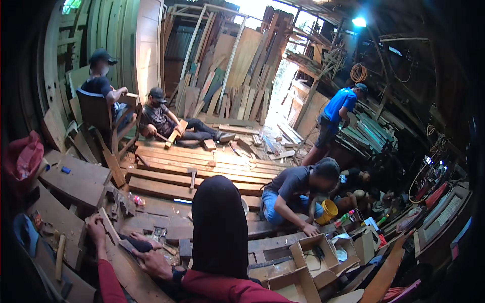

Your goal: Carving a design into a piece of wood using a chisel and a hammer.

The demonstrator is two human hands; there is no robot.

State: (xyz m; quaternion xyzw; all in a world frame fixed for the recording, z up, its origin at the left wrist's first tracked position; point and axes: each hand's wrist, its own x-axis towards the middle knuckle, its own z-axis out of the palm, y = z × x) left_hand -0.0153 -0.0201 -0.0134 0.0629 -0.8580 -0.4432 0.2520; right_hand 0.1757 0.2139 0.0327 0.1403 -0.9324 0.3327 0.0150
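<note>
My left hand point(96, 228), at the end of a maroon sleeve, is closed around a pale wooden strip point(108, 222) at lower left. My right hand point(150, 262), with a dark band at the wrist, grips a flat greyish piece point(129, 248) against the strip's lower part; its exact kind is unclear. Beneath them lies a long brown board point(132, 285). My raised knee point(218, 222) in black cloth fills the lower middle behind my right forearm. A bare foot point(139, 236) shows just beyond my hands.
Several co-workers surround me, including one crouching point(290, 192), one standing in blue point(338, 113), two seated at upper left point(103, 86) point(156, 118). A hammer point(192, 177) rests on planks point(161, 177). Cardboard boxes point(316, 257) and a yellow bucket point(327, 212) sit at right; stacked boards point(65, 182) at left.
</note>
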